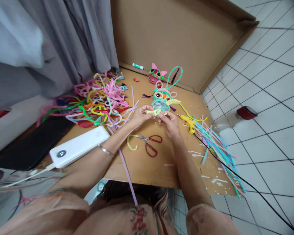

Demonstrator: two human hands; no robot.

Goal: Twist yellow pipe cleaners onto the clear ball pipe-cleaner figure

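Between my two hands is a short pale-yellow pipe cleaner, bent into a small loop in the middle. My left hand pinches its left end. On the other side my right hand has its fingertips closed on the right end. Just behind them sits a round pale-green clear piece, partly covered by my fingers. Beyond it stands a pipe-cleaner figure with big eyes and a turquoise loop. Below my hands lie red-handled scissors, blades apart, beside a curved pale-yellow pipe cleaner.
Tangled coloured pipe cleaners are heaped at the left, near a white power bank and a black flat object. At right are a yellow glue gun with a black cord and straight pipe cleaners. A pink-eared figure stands behind.
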